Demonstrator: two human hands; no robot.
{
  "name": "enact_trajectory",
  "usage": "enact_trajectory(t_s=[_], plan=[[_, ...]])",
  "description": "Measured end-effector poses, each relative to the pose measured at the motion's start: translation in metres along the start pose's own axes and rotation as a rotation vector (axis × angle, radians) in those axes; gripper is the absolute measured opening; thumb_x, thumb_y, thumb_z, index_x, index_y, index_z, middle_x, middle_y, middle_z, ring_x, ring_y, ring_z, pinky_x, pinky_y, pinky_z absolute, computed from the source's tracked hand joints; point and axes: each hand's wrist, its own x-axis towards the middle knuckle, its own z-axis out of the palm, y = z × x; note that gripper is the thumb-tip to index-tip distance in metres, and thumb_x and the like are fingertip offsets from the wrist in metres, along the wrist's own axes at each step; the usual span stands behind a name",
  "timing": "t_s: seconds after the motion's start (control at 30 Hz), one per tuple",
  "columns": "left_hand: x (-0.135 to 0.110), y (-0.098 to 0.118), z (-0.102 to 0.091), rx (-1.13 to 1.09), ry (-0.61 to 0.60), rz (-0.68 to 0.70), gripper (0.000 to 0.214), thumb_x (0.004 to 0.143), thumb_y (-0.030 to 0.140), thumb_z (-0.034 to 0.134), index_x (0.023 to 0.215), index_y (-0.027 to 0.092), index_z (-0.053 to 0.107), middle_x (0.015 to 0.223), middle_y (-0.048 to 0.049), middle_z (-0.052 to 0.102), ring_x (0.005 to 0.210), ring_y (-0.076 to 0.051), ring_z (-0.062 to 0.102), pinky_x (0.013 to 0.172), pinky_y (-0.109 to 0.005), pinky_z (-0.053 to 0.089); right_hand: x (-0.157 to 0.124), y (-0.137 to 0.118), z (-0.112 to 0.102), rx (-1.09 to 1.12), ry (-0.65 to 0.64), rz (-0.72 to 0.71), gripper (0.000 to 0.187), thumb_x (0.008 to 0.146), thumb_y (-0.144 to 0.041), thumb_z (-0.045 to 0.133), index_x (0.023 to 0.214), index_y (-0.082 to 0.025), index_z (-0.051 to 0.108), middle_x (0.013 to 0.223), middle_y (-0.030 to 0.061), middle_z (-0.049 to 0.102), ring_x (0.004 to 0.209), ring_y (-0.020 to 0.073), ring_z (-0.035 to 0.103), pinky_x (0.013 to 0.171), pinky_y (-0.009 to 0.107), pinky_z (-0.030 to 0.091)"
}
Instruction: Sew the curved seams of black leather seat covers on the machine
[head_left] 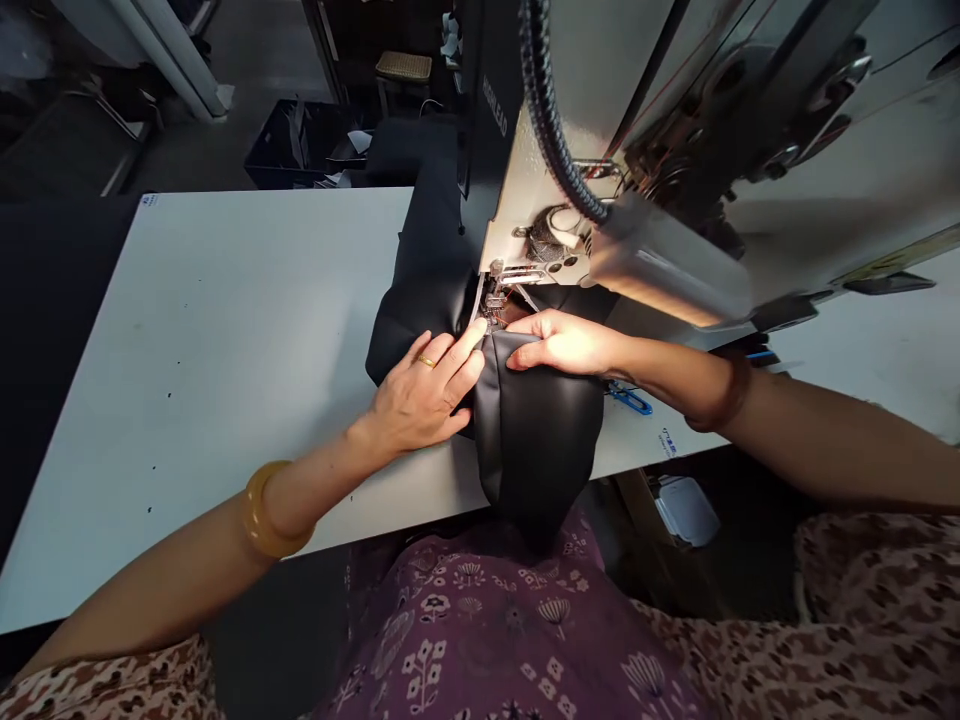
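Black leather-like material (551,430) lies under the sewing machine (540,200) and hangs over the table's front edge toward my lap. A seam runs down it in line with the presser foot (495,298). My left hand (431,390) rests on the material left of the foot, fingers stretched out and the index fingertip close beside the foot. On the right, my right hand (562,342) pinches the material's upper edge between thumb and fingers, just in front of the foot. The needle tip is too small to make out.
The white table (247,330) extends to the left. Blue thread snips (630,398) lie right of the material, below my right forearm. A lamp on a braided flexible neck (551,100) hangs by the machine head. Behind the table stand a dark bin (277,150) and a stool (403,67).
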Motion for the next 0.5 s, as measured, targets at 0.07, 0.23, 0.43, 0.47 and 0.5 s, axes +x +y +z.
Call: enact_trajectory(t_s=[0.07, 0.23, 0.43, 0.47, 0.5], plan=[[-0.005, 0.001, 0.007, 0.080, 0.036, 0.000, 0.042, 0.080, 0.025, 0.056, 0.121, 0.014, 0.052, 0.135, -0.0156, 0.050, 0.102, -0.027, 0.056, 0.092, -0.045, 0.046, -0.001, 0.000, 0.001, 0.082, 0.007, 0.036, 0.003, 0.062, -0.020, 0.056, 0.059, -0.018, 0.056, 0.058, -0.0007, 0.059, 0.051, 0.0128, 0.052, 0.049, 0.026, 0.043], [0.000, -0.004, 0.017, 0.207, 0.157, 0.023, 0.037, 0.083, 0.015, 0.049, 0.120, 0.019, 0.054, 0.123, -0.0119, 0.061, 0.095, -0.021, 0.060, 0.083, -0.034, 0.050, 0.000, 0.008, 0.004, 0.311, 0.036, 0.036, 0.005, 0.060, -0.019, 0.056, 0.062, -0.018, 0.061, 0.064, 0.0013, 0.065, 0.054, 0.0147, 0.058, 0.054, 0.028, 0.047], [0.009, -0.004, 0.013, 0.120, 0.033, 0.023, 0.040, 0.085, 0.011, 0.039, 0.121, 0.016, 0.055, 0.124, -0.0145, 0.060, 0.093, -0.021, 0.061, 0.083, -0.040, 0.047, 0.006, 0.016, 0.011, 0.099, 0.138, -0.019, 0.006, 0.064, -0.019, 0.052, 0.064, -0.017, 0.058, 0.059, -0.0011, 0.061, 0.052, 0.0135, 0.054, 0.054, 0.026, 0.041], [0.010, -0.004, 0.012, 0.127, 0.041, 0.030, 0.039, 0.085, 0.011, 0.039, 0.120, 0.016, 0.055, 0.124, -0.0146, 0.060, 0.091, -0.021, 0.061, 0.083, -0.041, 0.047, 0.005, 0.017, 0.014, -0.065, 0.203, -0.042, 0.008, 0.066, -0.022, 0.051, 0.065, -0.017, 0.058, 0.060, -0.0004, 0.060, 0.054, 0.0138, 0.053, 0.054, 0.026, 0.040], [0.011, -0.004, 0.011, 0.151, 0.057, 0.044, 0.037, 0.085, 0.012, 0.039, 0.117, 0.015, 0.057, 0.123, -0.0141, 0.061, 0.089, -0.021, 0.061, 0.083, -0.041, 0.047, 0.003, 0.017, 0.018, -0.255, 0.295, -0.061, 0.012, 0.069, -0.025, 0.050, 0.067, -0.016, 0.058, 0.062, 0.0009, 0.061, 0.056, 0.0150, 0.054, 0.056, 0.026, 0.038]])
